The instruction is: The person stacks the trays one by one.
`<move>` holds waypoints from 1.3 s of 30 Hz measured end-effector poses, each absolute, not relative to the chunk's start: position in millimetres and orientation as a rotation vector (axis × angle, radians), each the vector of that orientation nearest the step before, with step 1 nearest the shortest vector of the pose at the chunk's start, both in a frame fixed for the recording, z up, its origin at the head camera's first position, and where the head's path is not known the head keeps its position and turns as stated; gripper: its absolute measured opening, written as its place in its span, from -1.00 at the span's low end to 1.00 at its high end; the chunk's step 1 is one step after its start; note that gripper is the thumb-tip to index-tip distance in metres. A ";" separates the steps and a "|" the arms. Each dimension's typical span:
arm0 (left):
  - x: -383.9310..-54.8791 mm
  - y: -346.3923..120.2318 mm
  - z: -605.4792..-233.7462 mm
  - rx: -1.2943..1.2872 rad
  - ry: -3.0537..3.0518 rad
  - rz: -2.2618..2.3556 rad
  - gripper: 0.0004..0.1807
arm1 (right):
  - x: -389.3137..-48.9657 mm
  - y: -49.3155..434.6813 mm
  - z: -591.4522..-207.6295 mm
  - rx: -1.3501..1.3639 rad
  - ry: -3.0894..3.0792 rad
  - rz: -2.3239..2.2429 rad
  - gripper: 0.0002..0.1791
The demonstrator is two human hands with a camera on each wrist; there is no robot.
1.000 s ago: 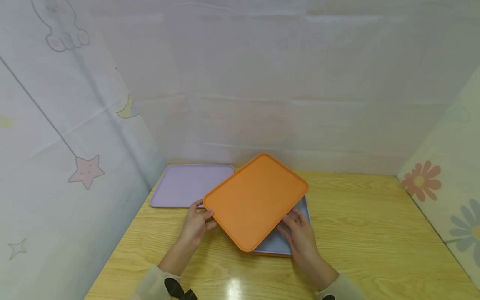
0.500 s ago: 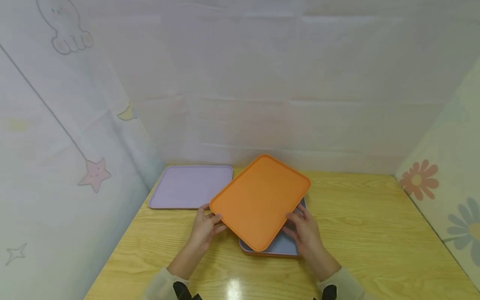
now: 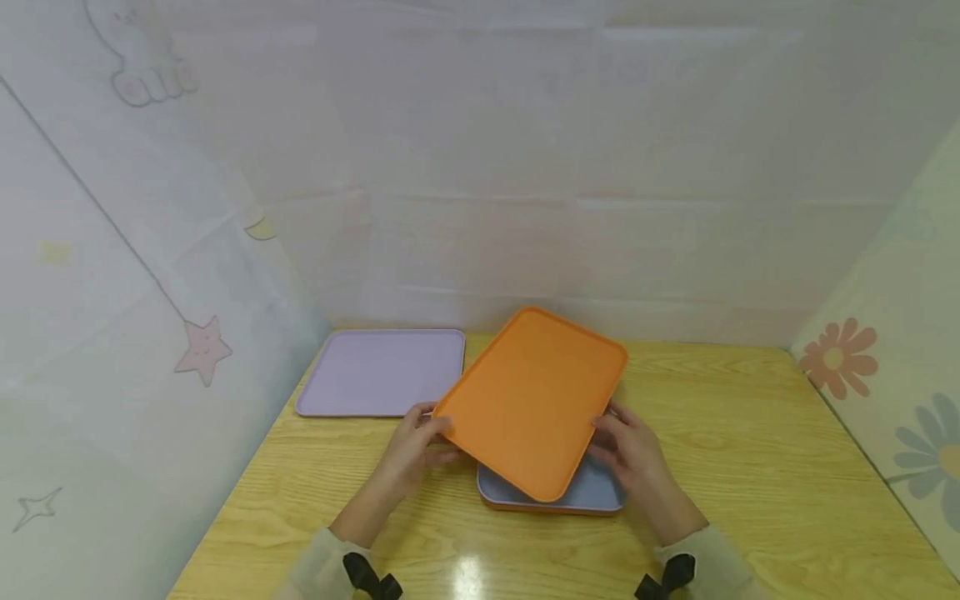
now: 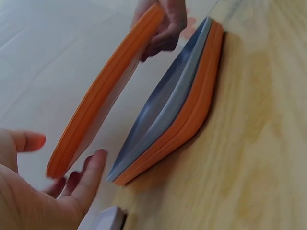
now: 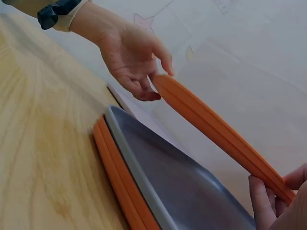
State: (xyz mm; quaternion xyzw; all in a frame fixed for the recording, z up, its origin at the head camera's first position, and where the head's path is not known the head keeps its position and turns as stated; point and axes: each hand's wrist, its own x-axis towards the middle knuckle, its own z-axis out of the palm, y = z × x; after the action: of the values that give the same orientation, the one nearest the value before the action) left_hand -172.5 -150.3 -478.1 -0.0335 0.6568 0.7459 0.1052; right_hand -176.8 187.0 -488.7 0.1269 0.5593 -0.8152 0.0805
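Note:
Both hands hold up an orange tray (image 3: pixel 528 404), turned at an angle, with its flat inner side showing in the head view. My left hand (image 3: pixel 411 446) pinches its left corner, thumb on top and fingers underneath. On the opposite side, my right hand (image 3: pixel 633 446) grips the right edge between thumb and fingers. Beneath it, a grey-blue tray (image 3: pixel 592 487) lies on top of orange trayware (image 4: pixel 204 96) in a stack on the table. In the right wrist view a gap shows between the raised orange tray and the stack.
A lilac tray (image 3: pixel 382 372) lies flat at the back left of the wooden table (image 3: pixel 750 450). Cloth walls (image 3: pixel 525 167) with printed pictures enclose the table at the back and both sides.
The held orange tray has shifted a little to the right and turned slightly, with both hands moving along. More of the stack's front left corner shows now.

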 end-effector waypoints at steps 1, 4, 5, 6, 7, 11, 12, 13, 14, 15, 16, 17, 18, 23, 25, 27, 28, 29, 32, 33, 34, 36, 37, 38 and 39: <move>-175.3 -153.8 -476.8 -0.053 1.943 2.151 -0.39 | -178.2 190.8 -488.4 0.366 1.681 -2.421 -0.23; -186.7 -163.7 -472.6 0.087 1.975 1.980 -0.38 | -182.0 204.5 -489.2 0.297 1.704 -2.362 -0.24; -190.6 -165.7 -471.1 0.132 1.989 1.926 -0.37 | -183.2 209.0 -489.6 0.281 1.707 -2.344 -0.24; -195.3 -167.2 -470.7 0.170 1.991 1.880 -0.36 | -184.0 213.5 -489.5 0.254 1.713 -2.322 -0.24; -199.4 -167.4 -470.1 0.199 1.992 1.845 -0.35 | -185.0 217.8 -489.8 0.221 1.715 -2.300 -0.25; -213.4 -159.1 -469.3 0.268 1.973 1.794 -0.33 | -189.1 231.3 -489.4 0.126 1.683 -2.235 -0.23; -217.0 -156.3 -470.2 0.276 1.965 1.791 -0.33 | -190.3 234.2 -489.2 0.090 1.681 -2.216 -0.22; -220.2 -153.4 -471.0 0.282 1.957 1.789 -0.32 | -191.4 236.6 -489.3 0.059 1.675 -2.201 -0.21; -223.1 -151.0 -472.0 0.290 1.947 1.788 -0.32 | -192.8 238.9 -489.6 0.030 1.672 -2.184 -0.20; -226.0 -149.0 -473.5 0.297 1.934 1.789 -0.31 | -194.2 241.2 -490.0 -0.001 1.675 -2.163 -0.20; -228.5 -147.1 -474.9 0.300 1.918 1.793 -0.31 | -195.6 243.4 -490.6 -0.036 1.678 -2.142 -0.19; -230.8 -145.7 -476.3 0.295 1.898 1.803 -0.30 | -197.0 245.2 -491.1 -0.064 1.674 -2.128 -0.18; -233.1 -144.2 -478.1 0.289 1.881 1.810 -0.30 | -198.5 247.1 -491.5 -0.093 1.676 -2.110 -0.18; -240.6 -138.5 -482.2 0.254 1.865 1.830 -0.24 | -209.2 255.3 -494.3 -0.166 1.691 -2.049 -0.17; -243.7 -136.8 -483.3 0.239 1.876 1.828 -0.22 | -214.4 258.2 -495.7 -0.168 1.718 -2.022 -0.17; -246.3 -135.3 -484.3 0.236 1.879 1.826 -0.20 | -218.9 260.0 -497.5 -0.149 1.744 -2.000 -0.17; -247.5 -134.8 -484.9 0.234 1.881 1.823 -0.19 | -221.0 260.2 -498.5 -0.132 1.753 -1.994 -0.18; -248.5 -134.4 -485.6 0.232 1.885 1.819 -0.19 | -222.7 260.5 -499.6 -0.120 1.759 -1.987 -0.17; -250.7 -134.0 -487.6 0.216 1.893 1.809 -0.17 | -226.2 259.4 -501.7 -0.096 1.791 -1.971 -0.17; -251.5 -134.1 -488.4 0.215 1.895 1.806 -0.18 | -226.9 258.7 -502.2 -0.091 1.803 -1.968 -0.17; -251.9 -134.0 -488.9 0.210 1.896 1.805 -0.17 | -227.6 258.2 -502.6 -0.093 1.819 -1.959 -0.17; -252.7 -133.8 -489.9 0.206 1.896 1.806 -0.17 | -228.9 257.1 -503.1 -0.088 1.844 -1.950 -0.18; -253.2 -133.7 -490.5 0.205 1.897 1.806 -0.17 | -229.5 256.5 -503.3 -0.082 1.851 -1.947 -0.18; -253.8 -133.6 -491.1 0.201 1.897 1.808 -0.17 | -230.1 256.1 -503.5 -0.074 1.855 -1.945 -0.18; -254.4 -133.4 -491.7 0.198 1.897 1.808 -0.17 | -230.9 255.8 -503.5 -0.068 1.856 -1.944 -0.18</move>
State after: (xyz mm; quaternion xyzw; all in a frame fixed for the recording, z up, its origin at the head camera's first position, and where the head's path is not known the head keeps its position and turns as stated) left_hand -254.4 -133.4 -491.7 0.0728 0.6980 0.6655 0.2540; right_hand -230.9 255.8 -503.5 -0.0246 0.6728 -0.7046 0.2243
